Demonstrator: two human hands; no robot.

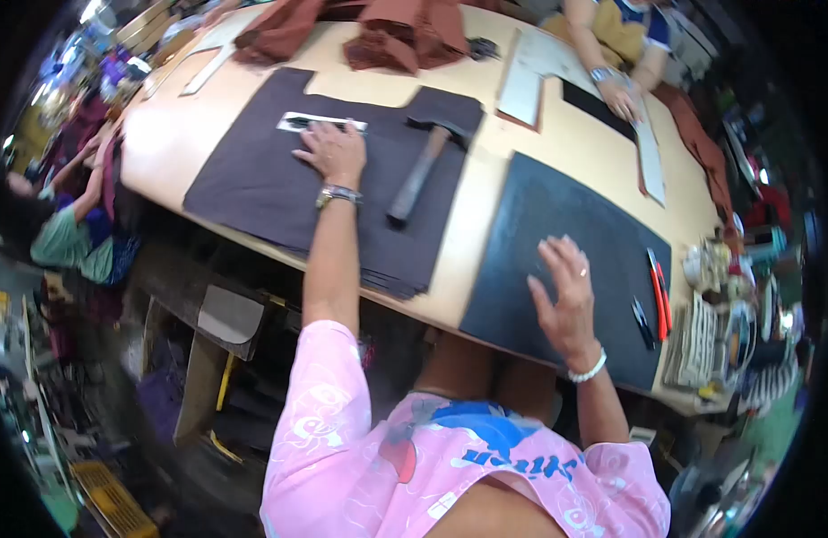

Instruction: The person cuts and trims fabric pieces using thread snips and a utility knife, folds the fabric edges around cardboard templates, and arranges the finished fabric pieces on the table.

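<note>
My left hand point(335, 152) lies with fingers spread on a stack of dark cut fabric point(270, 170), its fingertips at a small white rectangular template point(293, 121) with a dark slot. To its right, a hammer point(423, 166) rests on the same stack, its head toward the far side. My right hand point(568, 291) is over a black mat point(539, 215), fingers apart and nothing in it; whether it touches the mat I cannot tell. Red-handled scissors point(659, 296) and a small dark pointed tool point(643, 323) lie near the mat's right edge.
Reddish-brown fabric point(414, 36) lies at the table's far side. White-topped templates point(530, 72) are at the back right, where another person's hands point(620, 97) work. A co-worker point(73, 224) is at the left. Bundled pieces point(696, 345) sit at the right edge.
</note>
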